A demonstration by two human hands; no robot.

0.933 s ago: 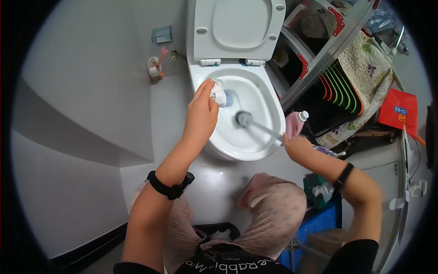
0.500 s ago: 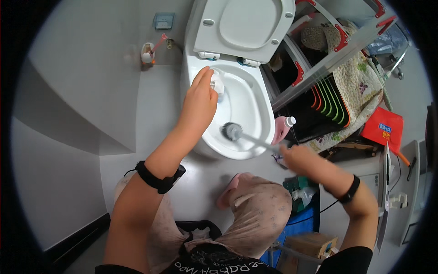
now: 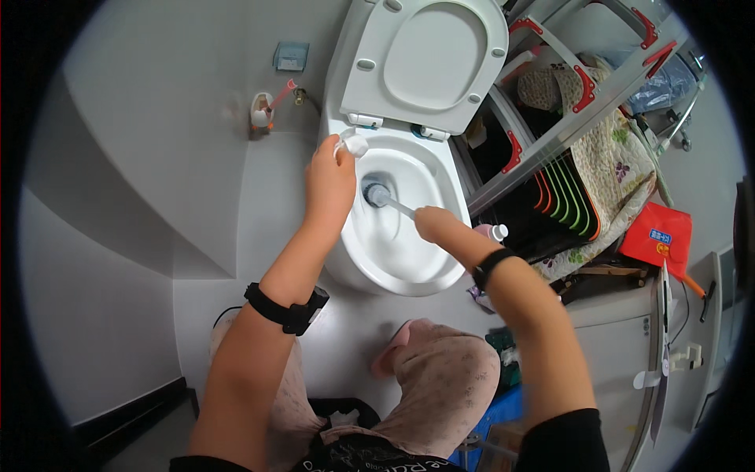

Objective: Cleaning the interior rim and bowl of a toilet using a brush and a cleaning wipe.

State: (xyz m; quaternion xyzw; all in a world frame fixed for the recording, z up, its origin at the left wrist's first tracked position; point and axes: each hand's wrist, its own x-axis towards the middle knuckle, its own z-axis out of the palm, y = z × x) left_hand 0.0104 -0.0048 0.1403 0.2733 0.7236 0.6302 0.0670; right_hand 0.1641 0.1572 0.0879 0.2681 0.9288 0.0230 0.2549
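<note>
The toilet bowl (image 3: 405, 285) stands in front of me with its lid and seat (image 3: 436, 55) raised. My right hand (image 3: 436, 224) is closed round the grey handle of a toilet brush (image 3: 399, 207). The brush head, pale with dark bristles, is down inside the bowl, near its left inner wall. Above the bowl's left rim, my left hand (image 3: 330, 181) has its fingers closed on a white crumpled wad (image 3: 354, 145), perhaps tissue; its exact kind is unclear. A black strap is on each forearm.
A pink bottle with a white cap (image 3: 497, 233) stands right of the bowl. Beyond it are a folding metal ladder (image 3: 543, 134), a dark basket with coloured ribs (image 3: 570, 185) and a red dustpan (image 3: 661, 236). A white holder with a pink-handled item (image 3: 263, 110) hangs on the left wall.
My right hand has moved left and forward over the bowl, pushing the brush head further back and left. My left hand has shifted slightly left, with the white wad now showing more clearly.
</note>
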